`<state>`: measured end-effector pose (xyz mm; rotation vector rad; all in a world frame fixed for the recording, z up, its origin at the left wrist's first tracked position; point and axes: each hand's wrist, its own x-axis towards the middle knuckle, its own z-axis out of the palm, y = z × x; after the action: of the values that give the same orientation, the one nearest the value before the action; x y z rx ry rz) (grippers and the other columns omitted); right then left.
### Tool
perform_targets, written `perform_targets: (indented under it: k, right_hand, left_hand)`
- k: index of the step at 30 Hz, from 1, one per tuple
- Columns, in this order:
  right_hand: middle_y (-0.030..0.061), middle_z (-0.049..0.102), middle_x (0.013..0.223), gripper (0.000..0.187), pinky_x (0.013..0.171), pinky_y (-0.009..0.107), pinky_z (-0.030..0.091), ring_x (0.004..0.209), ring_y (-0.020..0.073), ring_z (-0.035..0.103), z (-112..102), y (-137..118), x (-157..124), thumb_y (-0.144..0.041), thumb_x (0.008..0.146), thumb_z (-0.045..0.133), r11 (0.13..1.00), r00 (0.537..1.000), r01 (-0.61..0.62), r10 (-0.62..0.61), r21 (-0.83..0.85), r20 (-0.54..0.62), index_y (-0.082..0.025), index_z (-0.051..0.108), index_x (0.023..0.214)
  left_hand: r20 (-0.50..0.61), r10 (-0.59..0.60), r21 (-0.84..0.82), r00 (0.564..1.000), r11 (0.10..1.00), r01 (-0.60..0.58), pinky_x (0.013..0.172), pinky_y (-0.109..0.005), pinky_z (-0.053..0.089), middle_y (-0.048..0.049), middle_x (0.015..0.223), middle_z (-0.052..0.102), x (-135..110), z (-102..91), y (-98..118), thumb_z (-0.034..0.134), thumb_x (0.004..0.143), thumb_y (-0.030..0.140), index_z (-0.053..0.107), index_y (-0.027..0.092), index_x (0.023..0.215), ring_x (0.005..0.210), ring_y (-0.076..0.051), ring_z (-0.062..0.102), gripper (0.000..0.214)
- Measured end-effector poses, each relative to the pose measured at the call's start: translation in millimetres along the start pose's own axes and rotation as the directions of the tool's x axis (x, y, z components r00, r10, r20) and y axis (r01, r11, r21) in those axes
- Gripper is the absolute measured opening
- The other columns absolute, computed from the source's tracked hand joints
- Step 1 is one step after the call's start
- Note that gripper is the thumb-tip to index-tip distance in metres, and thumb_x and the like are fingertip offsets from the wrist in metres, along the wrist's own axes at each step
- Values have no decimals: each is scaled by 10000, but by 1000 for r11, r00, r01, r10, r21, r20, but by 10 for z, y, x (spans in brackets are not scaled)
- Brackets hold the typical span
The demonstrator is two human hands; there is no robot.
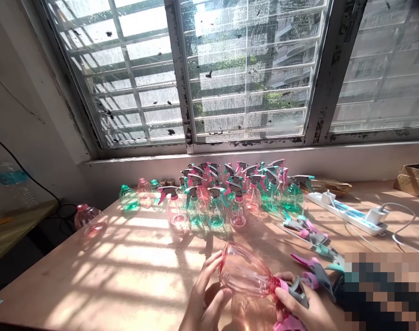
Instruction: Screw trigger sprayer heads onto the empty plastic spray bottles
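Observation:
A clear pink spray bottle (246, 271) lies tilted on its side above the front of the table, its neck pointing right. My left hand (209, 294) holds it by the base, thumb below and fingers around the far side. At the neck, my right hand (295, 299) has its thumb and fingers closed on the pink collar of a grey and pink trigger sprayer (297, 292), which sits at the bottle's mouth. Whether the collar is fully screwed on I cannot tell. Loose trigger sprayers (313, 271) lie beside my right hand.
Several pink and green bottles with sprayers (216, 209) stand grouped near the window. Bottles without sprayers stand left, including a green bottle (128, 200) and a pink bottle (88, 220) by the table edge. A white power strip (347, 214) with cables lies right, near a brown paper bag (414, 179).

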<state>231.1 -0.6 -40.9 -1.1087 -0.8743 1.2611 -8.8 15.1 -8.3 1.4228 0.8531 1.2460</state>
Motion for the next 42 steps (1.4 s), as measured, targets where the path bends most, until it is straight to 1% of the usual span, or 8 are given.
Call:
perform_targets:
  k: [3,8,14,21,28,33,37,42]
  right_hand:
    - [-9,700,517,610,513,314,543,471,199,642,-4,29,-9,-584,689,844,998,1000,0,1,-60,24,-166,603,1063]
    - [4,707,508,601,552,332,547,498,212,650,9,42,-37,-553,678,847,990,1000,-6,9,-142,22,-154,626,1069]
    - [-4,699,524,593,489,309,557,467,201,645,18,-15,-10,-609,693,834,1000,1000,7,-7,-23,-5,-177,614,1034]
    - [-9,678,457,629,482,307,543,417,198,637,59,23,-41,-590,668,859,999,1000,-13,14,-45,18,-166,608,1059]
    - [-10,700,547,610,488,307,562,463,188,648,23,-22,-9,-612,683,854,1000,1000,7,-7,1,-15,-171,620,1032]
    - [-11,694,527,636,489,328,579,463,196,639,-2,77,6,-599,675,860,1000,1000,4,-4,-5,13,-169,601,1066]
    - [-12,688,484,644,479,330,570,443,205,639,2,148,3,-586,654,867,999,999,-9,10,-50,31,-176,597,1070]
    - [6,701,485,610,476,312,553,432,203,644,-4,97,21,-602,711,826,1000,998,9,-7,-29,65,-159,606,1068]
  left_hand:
    - [27,-46,-91,999,995,48,1098,-498,487,-135,1527,502,5,3,40,796,835,483,574,302,1363,1356,-395,538,600]
    - [-10,-96,-63,995,993,96,1091,-473,497,-118,1420,633,10,-10,64,735,899,466,641,276,1219,1350,-377,558,384]
    - [-63,-36,51,997,998,39,1079,-461,524,-123,1619,404,11,-5,-38,699,895,504,614,298,1347,1350,-385,558,504]
    - [17,-82,103,996,992,80,1033,-490,537,-180,1341,670,10,-15,29,699,889,558,596,213,1201,1205,-379,667,476]
    - [0,2,135,1000,991,-2,1116,-472,484,-197,1596,399,29,-25,-128,625,937,521,512,218,1400,1371,-367,536,565]
    - [23,-91,154,996,984,86,963,-428,579,-184,1338,653,23,-36,-83,729,864,342,511,219,1367,1118,-323,706,562]
    - [24,-60,123,998,991,57,997,-477,557,-181,1292,685,25,-31,-15,683,909,458,570,198,1259,1163,-359,683,451]
    - [11,41,159,999,986,-42,1113,-474,490,-146,1616,376,47,-36,-110,637,943,466,511,272,1442,1407,-377,490,550]
